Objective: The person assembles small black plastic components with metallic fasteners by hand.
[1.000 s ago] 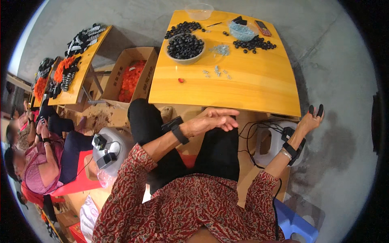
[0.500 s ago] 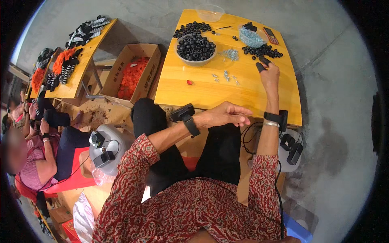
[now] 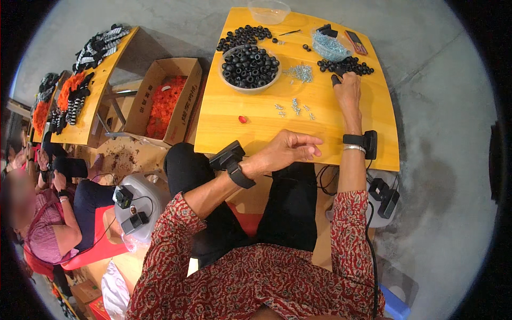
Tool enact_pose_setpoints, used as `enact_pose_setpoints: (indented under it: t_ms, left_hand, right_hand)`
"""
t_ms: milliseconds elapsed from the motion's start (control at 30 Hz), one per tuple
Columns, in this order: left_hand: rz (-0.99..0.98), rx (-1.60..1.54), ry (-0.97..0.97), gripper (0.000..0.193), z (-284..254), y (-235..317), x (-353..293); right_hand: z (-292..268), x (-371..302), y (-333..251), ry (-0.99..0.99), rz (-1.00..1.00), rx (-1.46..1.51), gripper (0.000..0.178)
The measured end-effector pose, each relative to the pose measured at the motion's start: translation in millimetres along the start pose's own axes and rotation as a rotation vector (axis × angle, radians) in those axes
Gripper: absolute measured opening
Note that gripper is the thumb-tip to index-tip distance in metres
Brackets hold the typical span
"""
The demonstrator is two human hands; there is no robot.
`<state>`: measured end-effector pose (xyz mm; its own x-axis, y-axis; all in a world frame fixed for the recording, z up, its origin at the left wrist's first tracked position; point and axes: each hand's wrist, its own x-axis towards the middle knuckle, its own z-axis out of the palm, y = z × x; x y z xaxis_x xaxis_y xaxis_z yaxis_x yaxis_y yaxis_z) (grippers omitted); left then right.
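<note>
My right hand reaches to a pile of black beads on the yellow table, with black covers on two fingertips. Those dark tips blend into the beads, so I cannot tell whether they grip one. Over the table's near edge hovers my left hand, empty, palm sideways, its fingers loosely apart and pointing right. A clear bowl of small silvery pieces stands just beyond the bead pile. More silvery pieces lie heaped near the middle, with several small clusters closer to me.
At the table's left is a bowl full of black beads, with loose beads behind it. A phone, a clear tub and a small red piece lie on the table. A cardboard box holds orange material. Another person sits at left.
My right hand has moved down onto the bead pile, its fingers closer together. My left hand has shifted slightly left. The whole view has tilted a little.
</note>
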<state>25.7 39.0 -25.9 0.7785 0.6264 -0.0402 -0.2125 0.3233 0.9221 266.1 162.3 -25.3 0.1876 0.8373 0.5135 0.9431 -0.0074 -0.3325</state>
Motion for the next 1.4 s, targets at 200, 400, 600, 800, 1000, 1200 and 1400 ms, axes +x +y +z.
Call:
enact_pose_setpoints:
  t_ms: [200,400,600,800,1000,1200,1400]
  left_hand:
    - [-0.018,0.061,0.076,0.030,-6,9,0]
    - [-0.006,0.018,0.076,0.029,-12,2,-1]
    - [-0.016,-0.050,0.173,0.029,-18,8,-4]
    - [0.042,-0.147,0.275,0.028,-28,13,-5]
    - [0.146,-0.257,0.333,0.033,-33,21,-4]
    - [0.244,-0.254,0.473,0.032,-31,21,-1]
    - [0.169,-0.170,0.519,0.024,-32,16,-3]
  right_hand:
    - [6,-2,2,-0.022,-0.016,-0.158,0.014]
    - [10,-6,8,-0.040,-0.048,-0.144,0.014]
    - [6,-15,8,-0.128,0.055,-0.049,0.020]
    - [-19,-26,-33,-0.203,-0.088,0.906,0.032]
    - [-35,-36,-71,-0.414,-0.365,0.915,0.043]
    - [-31,-41,-81,-0.494,-0.414,0.898,0.046]
    - [-33,-48,-86,-0.601,-0.427,0.960,0.047]
